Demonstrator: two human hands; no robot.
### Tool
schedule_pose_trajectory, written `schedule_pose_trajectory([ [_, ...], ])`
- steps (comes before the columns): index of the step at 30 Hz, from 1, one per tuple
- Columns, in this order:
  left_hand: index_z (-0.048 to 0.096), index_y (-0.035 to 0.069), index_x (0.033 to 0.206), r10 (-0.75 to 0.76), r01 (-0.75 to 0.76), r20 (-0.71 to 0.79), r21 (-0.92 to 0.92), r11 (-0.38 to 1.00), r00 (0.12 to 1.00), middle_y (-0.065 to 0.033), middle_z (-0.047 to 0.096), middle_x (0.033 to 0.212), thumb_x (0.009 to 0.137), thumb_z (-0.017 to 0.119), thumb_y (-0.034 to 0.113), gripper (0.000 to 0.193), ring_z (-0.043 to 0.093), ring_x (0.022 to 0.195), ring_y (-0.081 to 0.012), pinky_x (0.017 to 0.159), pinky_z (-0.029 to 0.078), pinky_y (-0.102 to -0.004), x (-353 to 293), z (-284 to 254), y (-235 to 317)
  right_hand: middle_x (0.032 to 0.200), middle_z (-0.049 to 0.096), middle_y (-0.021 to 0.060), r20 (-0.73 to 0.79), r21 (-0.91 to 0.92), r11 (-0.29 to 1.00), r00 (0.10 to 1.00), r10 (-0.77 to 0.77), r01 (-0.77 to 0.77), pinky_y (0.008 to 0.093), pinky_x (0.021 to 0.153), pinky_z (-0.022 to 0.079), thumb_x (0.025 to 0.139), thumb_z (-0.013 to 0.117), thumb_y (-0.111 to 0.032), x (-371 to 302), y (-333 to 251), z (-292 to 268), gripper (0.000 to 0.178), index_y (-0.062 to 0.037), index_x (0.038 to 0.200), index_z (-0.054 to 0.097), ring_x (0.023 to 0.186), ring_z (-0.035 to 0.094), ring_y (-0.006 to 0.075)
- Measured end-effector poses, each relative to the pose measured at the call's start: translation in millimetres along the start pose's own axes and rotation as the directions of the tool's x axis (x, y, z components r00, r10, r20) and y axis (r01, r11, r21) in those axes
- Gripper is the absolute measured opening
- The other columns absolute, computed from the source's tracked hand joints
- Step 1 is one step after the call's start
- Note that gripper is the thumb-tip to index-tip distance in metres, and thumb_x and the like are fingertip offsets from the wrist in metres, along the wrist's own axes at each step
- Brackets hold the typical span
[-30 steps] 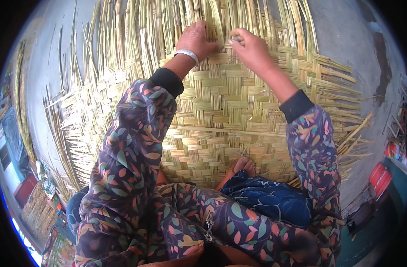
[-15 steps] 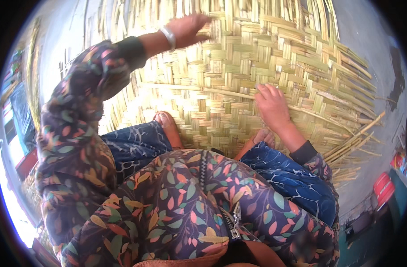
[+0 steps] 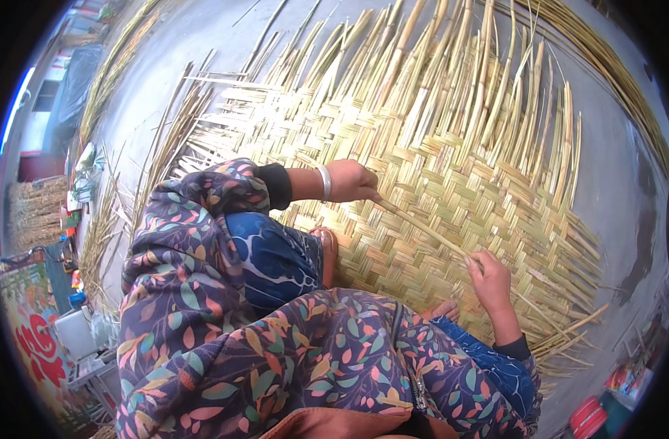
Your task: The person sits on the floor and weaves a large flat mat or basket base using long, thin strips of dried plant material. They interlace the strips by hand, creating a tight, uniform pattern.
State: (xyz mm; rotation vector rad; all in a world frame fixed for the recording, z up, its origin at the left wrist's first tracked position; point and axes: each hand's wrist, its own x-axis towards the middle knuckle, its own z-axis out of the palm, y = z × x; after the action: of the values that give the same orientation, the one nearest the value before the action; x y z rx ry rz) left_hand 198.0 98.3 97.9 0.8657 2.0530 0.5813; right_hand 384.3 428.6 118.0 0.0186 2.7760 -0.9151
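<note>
A large woven mat of split yellow-green reeds [image 3: 451, 190] spreads over the floor, its unwoven strips fanning out at the far side and right. My left hand [image 3: 350, 181], with a silver bangle at the wrist, is closed round one end of a long reed strip [image 3: 426, 228]. My right hand [image 3: 489, 279] pinches the same strip farther along, thumb and fingers together. Between the two hands the strip runs taut and slanting, just over the weave. My feet [image 3: 324, 245] rest at the mat's near edge; the right one is mostly hidden.
Loose reeds [image 3: 166, 139] lie left of the mat, and a long reed bundle [image 3: 605, 58] lies at the far right. Several cut stalks [image 3: 576, 329] rest at the right edge. A red round object [image 3: 588, 417] is at the lower right; household goods line the left wall.
My left hand has come down from the far part of the mat and taken hold of the strip. My right hand keeps the strip. The view has turned, showing more of the left side.
</note>
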Motion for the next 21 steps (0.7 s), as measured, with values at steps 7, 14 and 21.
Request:
schedule_pose_trajectory([
  [7, 0.064, 0.008, 0.090, 0.230, -0.225, -0.037, 0.107, 0.968, 0.972, -0.0098, 0.059, 0.092, 0.086, 0.053, 0.015, 0.014, 0.058, 0.085, -0.0292, 0.073, 0.048, -0.0375, 13.9, 38.9, -11.9, 0.077, 0.058, 0.0101, 0.001, -0.197, 0.969, 0.988, -0.154, 0.151, 0.0376, 0.059, 0.045, 0.078, 0.066, -0.019, 38.1, 24.1, -25.2, 0.014, -0.0060, 0.083, 0.061, 0.069, 0.058, 0.0298],
  [14, 0.061, 0.001, 0.094, 0.157, -0.167, -0.073, -0.157, 0.973, 0.985, -0.0089, 0.062, 0.072, 0.086, 0.059, 0.008, 0.011, 0.061, 0.066, -0.0184, 0.061, 0.049, -0.0296, 21.8, 30.0, 34.1, 0.091, 0.061, 0.0062, -0.266, -0.415, 0.829, 0.822, -0.504, 0.375, 0.0342, 0.085, 0.043, 0.076, 0.066, -0.019, 47.8, 14.5, -26.4, 0.018, -0.0069, 0.089, 0.063, 0.085, 0.059, 0.0198],
  [21, 0.060, 0.001, 0.087, 0.041, 0.061, 0.177, -0.532, 0.845, 0.983, -0.0031, 0.060, 0.069, 0.087, 0.058, 0.011, 0.011, 0.057, 0.063, -0.0086, 0.059, 0.048, -0.0252, 55.0, 8.9, 106.8, 0.092, 0.062, 0.0050, 0.299, 0.858, 0.409, 0.950, 0.096, -0.311, 0.0257, 0.070, 0.051, 0.088, 0.062, -0.022, 27.4, 3.1, 2.8, 0.031, -0.0032, 0.111, 0.055, 0.079, 0.060, 0.0126],
])
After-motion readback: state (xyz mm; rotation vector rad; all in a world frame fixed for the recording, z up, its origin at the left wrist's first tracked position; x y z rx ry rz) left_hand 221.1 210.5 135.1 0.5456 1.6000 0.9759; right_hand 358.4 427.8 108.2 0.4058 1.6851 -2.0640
